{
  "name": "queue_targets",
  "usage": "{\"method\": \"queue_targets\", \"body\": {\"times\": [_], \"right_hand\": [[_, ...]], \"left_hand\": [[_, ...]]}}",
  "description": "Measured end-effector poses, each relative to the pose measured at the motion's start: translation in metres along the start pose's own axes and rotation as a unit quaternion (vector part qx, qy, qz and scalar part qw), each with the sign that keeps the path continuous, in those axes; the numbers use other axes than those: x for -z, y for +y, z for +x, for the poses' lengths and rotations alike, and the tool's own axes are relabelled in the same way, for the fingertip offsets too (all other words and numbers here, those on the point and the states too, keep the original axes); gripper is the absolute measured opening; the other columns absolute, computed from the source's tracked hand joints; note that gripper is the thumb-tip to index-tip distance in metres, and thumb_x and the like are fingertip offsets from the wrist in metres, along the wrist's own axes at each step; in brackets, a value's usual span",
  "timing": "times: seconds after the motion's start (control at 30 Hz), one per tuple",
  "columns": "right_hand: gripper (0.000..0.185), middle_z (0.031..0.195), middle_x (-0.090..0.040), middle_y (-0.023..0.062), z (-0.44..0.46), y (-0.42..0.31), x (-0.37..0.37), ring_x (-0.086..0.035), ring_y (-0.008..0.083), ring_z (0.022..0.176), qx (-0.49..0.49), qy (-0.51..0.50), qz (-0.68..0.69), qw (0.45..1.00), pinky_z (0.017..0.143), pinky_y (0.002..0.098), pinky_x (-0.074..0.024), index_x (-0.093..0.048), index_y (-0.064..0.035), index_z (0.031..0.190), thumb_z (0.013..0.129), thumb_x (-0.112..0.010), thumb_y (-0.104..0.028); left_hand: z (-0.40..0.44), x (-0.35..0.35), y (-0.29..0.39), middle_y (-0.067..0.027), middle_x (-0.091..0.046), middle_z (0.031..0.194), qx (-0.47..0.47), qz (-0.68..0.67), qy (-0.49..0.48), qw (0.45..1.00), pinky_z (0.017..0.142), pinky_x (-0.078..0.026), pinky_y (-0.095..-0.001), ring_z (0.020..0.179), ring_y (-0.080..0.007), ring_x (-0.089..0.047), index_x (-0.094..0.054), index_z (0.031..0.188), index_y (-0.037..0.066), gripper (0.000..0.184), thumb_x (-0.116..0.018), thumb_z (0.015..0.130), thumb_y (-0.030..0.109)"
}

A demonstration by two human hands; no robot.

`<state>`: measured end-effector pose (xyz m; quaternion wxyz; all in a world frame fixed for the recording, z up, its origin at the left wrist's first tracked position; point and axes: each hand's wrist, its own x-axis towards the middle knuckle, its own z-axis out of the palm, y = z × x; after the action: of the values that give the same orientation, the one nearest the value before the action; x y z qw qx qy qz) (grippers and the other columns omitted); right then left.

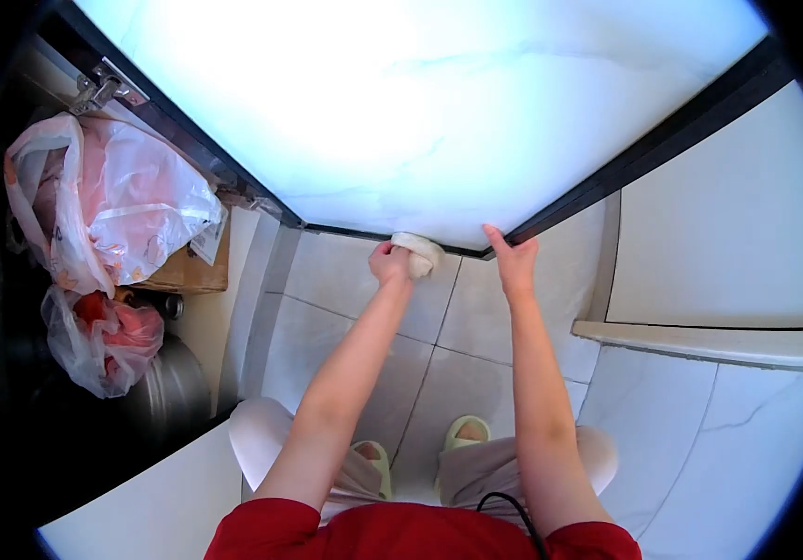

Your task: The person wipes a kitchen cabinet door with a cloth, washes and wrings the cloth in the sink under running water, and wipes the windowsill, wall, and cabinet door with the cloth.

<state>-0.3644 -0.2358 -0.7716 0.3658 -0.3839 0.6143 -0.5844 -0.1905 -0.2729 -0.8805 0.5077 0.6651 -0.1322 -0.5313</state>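
A cabinet door (439,121) with a white marbled panel and a dark frame stands swung out in front of me. My left hand (390,263) is closed on a folded cream cloth (420,252), which lies against the door's bottom edge. At the lower right corner of the door, my right hand (515,259) grips the dark frame, with the thumb on the panel's face and the other fingers partly hidden behind it.
The open cabinet on the left holds a large plastic bag (131,201), a smaller bag with red contents (107,336), a cardboard box (198,268) and a metal pot (177,383). A metal hinge (103,89) joins the door. A pale ledge (700,343) juts out on the right.
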Motion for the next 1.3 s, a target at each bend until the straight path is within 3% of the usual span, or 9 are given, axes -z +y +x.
{"method": "queue_targets", "body": {"times": [0.37,0.6,0.7,0.8,1.0,1.07,1.1,1.17,1.3], "right_hand": [[0.026,0.084,-0.064,0.0024,-0.009,0.008,-0.003,-0.055,0.0108,0.074,0.026,0.026,0.04,0.999,0.07,0.0257,-0.0453,-0.064,0.0035,0.087,0.071,-0.078,-0.012],[0.027,0.082,-0.064,0.0021,-0.013,0.007,-0.006,-0.055,0.0105,0.073,0.035,0.039,0.035,0.998,0.068,0.0252,-0.0453,-0.064,0.004,0.087,0.072,-0.078,-0.014],[0.026,0.081,-0.063,0.0022,-0.012,0.009,-0.002,-0.055,0.0106,0.071,-0.002,0.029,0.047,0.998,0.066,0.0253,-0.0453,-0.064,0.0037,0.086,0.072,-0.078,-0.013],[0.024,0.079,-0.064,0.0022,-0.013,0.008,0.0,-0.055,0.0106,0.069,-0.01,0.035,0.027,0.999,0.065,0.0256,-0.0455,-0.064,0.0034,0.084,0.072,-0.077,-0.012],[0.022,0.078,-0.063,0.0011,-0.008,0.013,-0.002,-0.055,0.0094,0.069,0.026,0.032,0.016,0.999,0.064,0.0244,-0.0449,-0.064,0.0021,0.083,0.072,-0.077,-0.012],[0.021,0.077,-0.063,0.0008,-0.005,0.009,-0.002,-0.055,0.0088,0.068,0.042,0.017,0.045,0.998,0.064,0.0239,-0.0445,-0.064,0.0016,0.082,0.073,-0.077,-0.012],[0.021,0.077,-0.063,0.0008,-0.003,0.009,-0.001,-0.055,0.0088,0.068,0.042,0.018,0.046,0.998,0.064,0.0239,-0.0445,-0.064,0.0016,0.082,0.073,-0.077,-0.012],[0.021,0.077,-0.063,0.0005,-0.004,0.012,-0.001,-0.054,0.0085,0.068,0.055,0.012,0.032,0.998,0.064,0.0238,-0.0446,-0.064,0.0016,0.083,0.074,-0.077,-0.012],[0.028,0.09,-0.062,0.0019,-0.005,0.013,0.004,-0.055,0.0113,0.081,0.013,-0.023,0.012,1.0,0.075,0.0257,-0.0447,-0.061,0.0022,0.095,0.075,-0.075,-0.011]], "left_hand": [[0.026,0.026,-0.001,-0.0129,-0.063,0.09,-0.219,0.12,0.194,0.949,0.074,-0.047,-0.0341,0.081,-0.0211,-0.058,-0.06,0.091,-0.006,0.022,-0.068,0.074,0.005],[-0.064,-0.019,-0.031,-0.0157,-0.058,0.091,-0.279,0.256,0.028,0.925,0.078,-0.045,-0.0352,0.084,-0.0274,-0.057,-0.06,0.094,-0.006,0.021,-0.063,0.075,0.002],[-0.102,-0.052,-0.065,-0.0165,-0.056,0.093,-0.224,0.091,-0.082,0.967,0.078,-0.045,-0.0365,0.087,-0.0304,-0.054,-0.061,0.096,-0.005,0.022,-0.06,0.074,-0.001],[-0.121,-0.059,-0.064,-0.0164,-0.055,0.095,-0.341,0.296,-0.056,0.891,0.079,-0.044,-0.0385,0.089,-0.0319,-0.052,-0.061,0.099,-0.003,0.026,-0.058,0.074,-0.002],[-0.072,-0.005,-0.012,-0.0163,-0.056,0.101,-0.381,0.424,-0.315,0.759,0.081,-0.044,-0.0381,0.094,-0.0305,-0.053,-0.062,0.101,-0.003,0.027,-0.054,0.076,-0.003],[-0.044,0.023,-0.012,-0.0113,-0.057,0.109,-0.113,0.366,-0.459,0.802,0.085,-0.046,-0.0336,0.102,-0.0249,-0.056,-0.055,0.113,0.0,0.033,-0.052,0.08,0.002],[-0.041,0.034,-0.003,-0.0113,-0.057,0.109,-0.114,0.367,-0.459,0.801,0.085,-0.046,-0.0336,0.102,-0.0249,-0.056,-0.055,0.113,0.0,0.033,-0.052,0.08,0.002],[-0.043,0.059,0.016,-0.0074,-0.054,0.119,0.203,0.071,-0.436,0.874,0.093,-0.043,-0.0334,0.111,-0.0203,-0.053,-0.048,0.123,0.006,0.042,-0.051,0.081,0.005],[-0.039,0.082,0.029,-0.0066,-0.054,0.12,0.256,-0.12,-0.48,0.83,0.094,-0.043,-0.035,0.111,-0.0201,-0.053,-0.042,0.128,0.009,0.046,-0.051,0.082,0.009]]}}
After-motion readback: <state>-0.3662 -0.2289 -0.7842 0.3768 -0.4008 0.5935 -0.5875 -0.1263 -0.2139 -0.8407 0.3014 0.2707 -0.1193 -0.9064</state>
